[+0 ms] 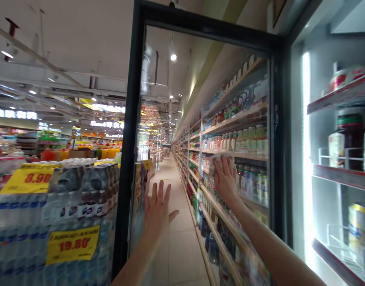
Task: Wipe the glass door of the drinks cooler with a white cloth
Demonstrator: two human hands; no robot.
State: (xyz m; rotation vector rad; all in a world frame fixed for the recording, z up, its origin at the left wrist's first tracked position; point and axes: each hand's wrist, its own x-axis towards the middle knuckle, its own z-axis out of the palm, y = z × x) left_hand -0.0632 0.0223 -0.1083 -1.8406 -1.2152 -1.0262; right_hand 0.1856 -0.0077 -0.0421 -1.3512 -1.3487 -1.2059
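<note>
A glass cooler door [206, 33] with a black frame stands swung open in front of me. My right hand [226, 176] presses a pale cloth [216, 163] against the upper middle of the pane, fingers laid over it. On the left part of the glass, close to the door's free edge, my left hand [157, 204] is raised with its fingers spread and holds nothing. Whether its palm touches the pane I cannot tell for sure.
Right of the door is the lit cooler, with bottles [345, 139] on wire-fronted shelves [343, 177]. Stacked packs of bottled drinks [18, 222] with yellow price signs [73, 244] stand close on the left. Through the glass show a tiled aisle [178, 222] and long drink shelves [233, 153].
</note>
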